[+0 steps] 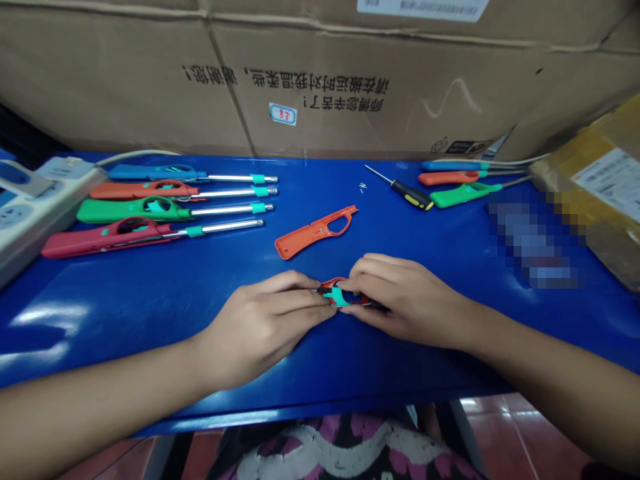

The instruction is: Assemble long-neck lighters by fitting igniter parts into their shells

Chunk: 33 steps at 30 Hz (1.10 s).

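Note:
Between my two hands is an opened orange lighter body [342, 299], its green trigger and some dark inner parts showing. My left hand [273, 313] has its fingers closed on the left end of it. My right hand [400, 293] pinches the right end, thumb below and fingers above, and covers much of that side. Just beyond my hands lies the other orange casing half [313, 233], hollow side up, with a loop opening at its right. Small metal screws [363, 187] lie farther back, left of a black and yellow screwdriver [411, 194].
Several long-necked lighters, including a red one [110, 239], lie at left beside a white power strip [45, 207]. More lighters, one green [463, 195], lie back right near a yellow-taped box [600, 180]. A large cardboard box [300, 40] walls off the back of the blue table [125, 307].

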### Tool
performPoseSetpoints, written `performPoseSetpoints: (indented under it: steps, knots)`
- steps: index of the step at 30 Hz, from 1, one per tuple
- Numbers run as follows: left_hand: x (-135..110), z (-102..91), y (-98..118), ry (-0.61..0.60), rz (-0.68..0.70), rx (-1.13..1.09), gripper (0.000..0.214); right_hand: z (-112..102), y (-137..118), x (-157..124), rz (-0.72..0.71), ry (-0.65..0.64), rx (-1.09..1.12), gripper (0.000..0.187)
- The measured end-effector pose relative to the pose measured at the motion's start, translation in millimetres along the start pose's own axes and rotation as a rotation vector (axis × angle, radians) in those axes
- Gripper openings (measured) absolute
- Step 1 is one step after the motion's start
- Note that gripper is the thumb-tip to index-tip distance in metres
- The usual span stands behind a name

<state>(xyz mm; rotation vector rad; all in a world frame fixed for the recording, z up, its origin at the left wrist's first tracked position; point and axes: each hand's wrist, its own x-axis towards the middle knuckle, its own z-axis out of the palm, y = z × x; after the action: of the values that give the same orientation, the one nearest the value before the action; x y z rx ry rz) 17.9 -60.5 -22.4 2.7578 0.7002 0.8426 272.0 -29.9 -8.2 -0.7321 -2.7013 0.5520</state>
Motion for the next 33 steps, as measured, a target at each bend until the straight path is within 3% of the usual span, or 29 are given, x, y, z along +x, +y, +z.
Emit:
performPoseSetpoints:
  steps: [9,14,17,22,25,28,33]
  knots:
    - [3,-0.9,1,0.026,-0.010,0.030,0.024,8,0,2,0.168,0.098,0.259,0.019]
    - [4,-1.6,0,0.019,-0.019,0.047,0.024,-6,-5,1,0.199,0.079,0.241,0.028]
    - [5,-1.2,0,0.009,-0.056,0.011,0.025,-16,-6,-1,0.310,0.122,0.224,0.021]
    - [7,-0.5,0,0.020,-0.107,-0.075,0.022,-16,-1,-2,0.452,-0.023,0.204,0.023]
    - [9,-1.2,2,0.021,-0.157,-0.114,0.019,-11,1,-1,0.498,-0.037,0.228,0.021]
    - [11,-2.1,3,0.046,-0.241,-0.126,0.025,-8,0,0,0.459,-0.045,0.239,0.019]
    - [11,-1.5,0,0.011,-0.300,-0.008,0.044,-1,-3,2,0.256,-0.069,0.166,0.015]
